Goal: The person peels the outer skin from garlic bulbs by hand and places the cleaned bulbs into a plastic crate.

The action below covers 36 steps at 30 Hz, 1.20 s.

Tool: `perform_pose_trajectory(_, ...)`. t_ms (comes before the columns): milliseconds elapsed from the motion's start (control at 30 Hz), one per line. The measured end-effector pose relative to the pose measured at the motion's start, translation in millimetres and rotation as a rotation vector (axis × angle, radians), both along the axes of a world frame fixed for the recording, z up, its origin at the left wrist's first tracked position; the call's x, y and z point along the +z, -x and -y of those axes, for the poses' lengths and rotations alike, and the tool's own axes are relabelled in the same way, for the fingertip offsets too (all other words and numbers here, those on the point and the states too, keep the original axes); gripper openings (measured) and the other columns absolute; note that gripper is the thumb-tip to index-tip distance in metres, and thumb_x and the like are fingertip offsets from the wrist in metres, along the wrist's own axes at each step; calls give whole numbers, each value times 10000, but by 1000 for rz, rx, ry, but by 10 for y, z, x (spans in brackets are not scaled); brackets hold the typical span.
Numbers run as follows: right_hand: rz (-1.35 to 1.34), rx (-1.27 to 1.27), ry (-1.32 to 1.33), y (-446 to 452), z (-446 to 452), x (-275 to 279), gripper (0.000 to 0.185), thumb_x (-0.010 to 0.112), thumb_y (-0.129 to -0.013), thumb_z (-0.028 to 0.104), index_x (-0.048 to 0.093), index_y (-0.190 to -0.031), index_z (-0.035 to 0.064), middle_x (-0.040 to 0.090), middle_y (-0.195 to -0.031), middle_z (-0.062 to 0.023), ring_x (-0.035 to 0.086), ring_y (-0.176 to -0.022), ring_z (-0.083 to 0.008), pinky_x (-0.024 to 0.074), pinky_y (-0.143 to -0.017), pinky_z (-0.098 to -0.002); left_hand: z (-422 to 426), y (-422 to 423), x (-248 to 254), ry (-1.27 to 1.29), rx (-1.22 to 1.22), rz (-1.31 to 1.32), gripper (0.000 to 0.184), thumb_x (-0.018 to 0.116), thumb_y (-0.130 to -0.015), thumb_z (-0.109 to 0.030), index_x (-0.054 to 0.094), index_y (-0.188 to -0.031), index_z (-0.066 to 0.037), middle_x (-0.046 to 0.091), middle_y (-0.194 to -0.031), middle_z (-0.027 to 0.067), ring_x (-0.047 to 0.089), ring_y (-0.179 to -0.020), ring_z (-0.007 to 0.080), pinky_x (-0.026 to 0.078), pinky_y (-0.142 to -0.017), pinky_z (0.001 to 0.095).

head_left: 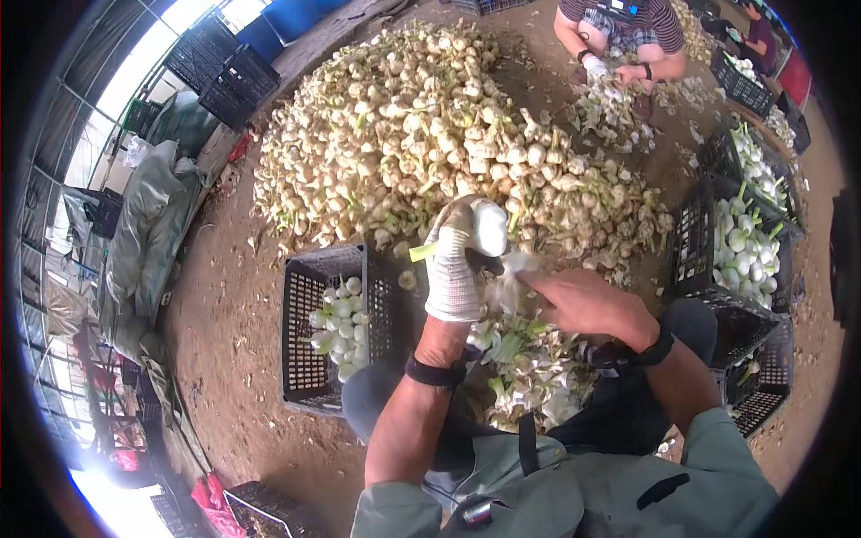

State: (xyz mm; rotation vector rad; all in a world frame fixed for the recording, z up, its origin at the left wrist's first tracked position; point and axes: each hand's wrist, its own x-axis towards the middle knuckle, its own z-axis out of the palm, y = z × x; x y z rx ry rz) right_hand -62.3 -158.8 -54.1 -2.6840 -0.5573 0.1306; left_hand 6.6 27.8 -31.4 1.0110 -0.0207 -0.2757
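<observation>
My left hand (451,269), in a white knit glove, is closed around a smooth white garlic bulb (490,229). A short pale green stem (422,252) sticks out from the left side of that hand. Bare and just to the right, my right hand (587,307) has its fingertips together at a thin, blurred piece of garlic skin (518,263) below the bulb. Stripped skins and leaves (538,372) lie heaped between my knees. A black crate (303,332) at my left contains several cleaned white bulbs (341,327).
A large pile of unpeeled garlic (386,125) spreads ahead. Black crates with white bulbs (744,251) stand along the right. Across the pile, a person in a striped shirt (659,27) works over loose skins (619,112). Stacked crates (220,72) and grey tarps (152,215) line the left.
</observation>
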Motion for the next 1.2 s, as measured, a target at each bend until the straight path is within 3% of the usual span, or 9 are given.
perform_pose_trajectory(100,-264,121,-171,-37,-29,255,301,675,-860,204,628,-1091,17,650,-709,-151,641,-618,-239,521,-569,-362,37,106,95,-127,47,61,480,586,-891,-505,609,-1112,-80,654,-902,29,613,-745,125,480,-590,261)
perform_pose_trajectory(367,-113,-200,-1036,-64,-98,368,457,694,-884,361,590,-1054,-49,654,-829,-106,611,-606,-142,527,-526,-283,87,202,80,-99,49,63,679,462,-915,-630,586,-1167,-12,642,-974,81,623,-833,158,530,-738,299)
perform_pose_trajectory(467,142,-130,-875,-105,-187,286,397,738,-852,306,593,-1009,-29,652,-795,-95,604,-581,-133,490,-485,-284,191,268,125,-196,16,158,572,437,-975,-546,612,-1137,-26,633,-879,34,582,-788,101,486,-712,260)
perform_pose_trajectory(633,160,-219,-642,-142,-112,356,195,669,-803,85,581,-899,-60,598,-640,-124,532,-486,-142,424,-451,-301,304,187,-93,-392,71,418,550,402,-995,-519,618,-1112,-27,627,-893,42,573,-775,109,479,-685,261)
perform_pose_trajectory(767,274,-124,-650,-171,-29,406,188,649,-833,112,598,-906,-53,619,-643,-109,563,-505,-135,441,-449,-295,319,234,98,-238,15,145,597,387,-987,-550,620,-1086,-9,630,-881,65,589,-763,137,485,-673,266)
perform_pose_trajectory(833,-278,-279,-1002,-164,-13,457,193,633,-857,151,619,-900,-36,641,-669,-94,583,-524,-144,469,-464,-298,280,212,140,-136,-37,104,669,368,-967,-606,618,-1062,7,633,-873,72,598,-769,141,491,-673,272)
perform_pose_trajectory(967,-317,-299,-1064,-142,-30,493,227,609,-883,192,631,-903,-33,649,-680,-75,579,-527,-147,483,-472,-288,248,200,104,-116,-59,118,629,396,-970,-570,633,-1056,6,661,-893,81,641,-804,176,528,-753,308)
perform_pose_trajectory(1033,144,-109,-703,-129,-42,484,224,602,-872,179,617,-872,-44,632,-651,-95,573,-516,-148,453,-455,-297,270,220,112,-185,-63,134,632,400,-970,-572,635,-1065,7,649,-876,71,618,-785,149,508,-720,285)
perform_pose_trajectory(1200,130,-142,-651,-172,7,222,136,608,-818,96,566,-783,-28,554,-553,-119,541,-465,-168,393,-441,-345,278,263,125,-296,-70,224,616,412,-974,-557,646,-1074,5,639,-862,52,593,-773,115,483,-683,253)
